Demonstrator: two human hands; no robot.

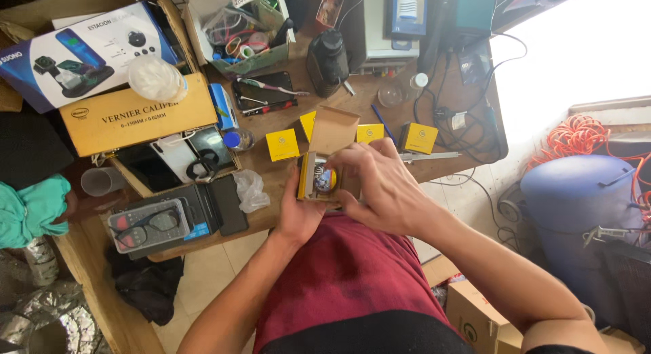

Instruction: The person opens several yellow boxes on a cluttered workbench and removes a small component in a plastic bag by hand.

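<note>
My left hand (296, 211) cradles a small yellow cardboard box (321, 165) from below, with its brown lid flap standing open. My right hand (381, 188) rests over the box's right side, its fingers at the opening. A small round item with a blue and yellow face (325, 180) shows inside the box. Three more closed yellow boxes stand on the wooden table behind: one to the left (282, 144), one in the middle (370, 133), one to the right (418, 138).
The wooden table (271, 181) holds a long tan cardboard case (135, 116), a white and blue charger box (81, 52), a black bottle (327, 61), a tray of tools (247, 32), a case with glasses (148, 225), cables (461, 110). A blue barrel (576, 198) stands to the right.
</note>
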